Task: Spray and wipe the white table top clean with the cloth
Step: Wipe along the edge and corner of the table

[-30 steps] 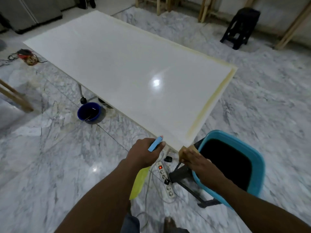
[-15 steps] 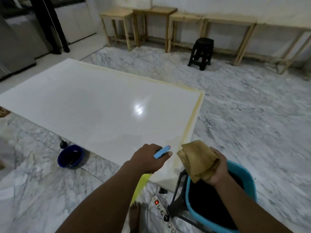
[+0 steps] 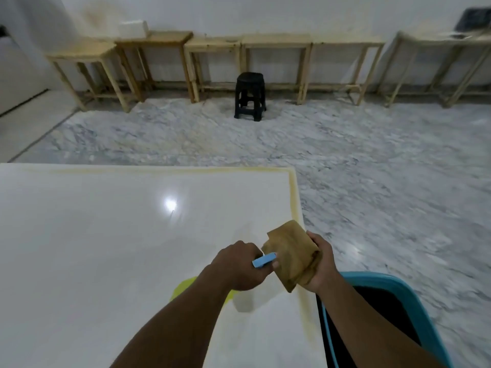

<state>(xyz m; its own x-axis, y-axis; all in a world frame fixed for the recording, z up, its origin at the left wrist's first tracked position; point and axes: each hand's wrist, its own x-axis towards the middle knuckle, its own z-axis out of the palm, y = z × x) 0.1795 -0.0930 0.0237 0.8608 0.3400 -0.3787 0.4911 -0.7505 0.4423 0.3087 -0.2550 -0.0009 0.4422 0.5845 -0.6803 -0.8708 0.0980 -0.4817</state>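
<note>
One marble floor, lying open beyond the far and right edges of the surface. One white surface, glossy, yellowed along those two edges; its broad top runs left and away from our hands. One row of wooden tables against the far wall. One blue tub, just beside the surface's right edge, under our right forearm. One black stool, on the floor before the tables. Our left hand, clenched round a spray bottle, its blue trigger at the fingers, above the surface near the right edge. Our right hand, grasping a folded brown cloth, raised over that edge, just beside the trigger.
</note>
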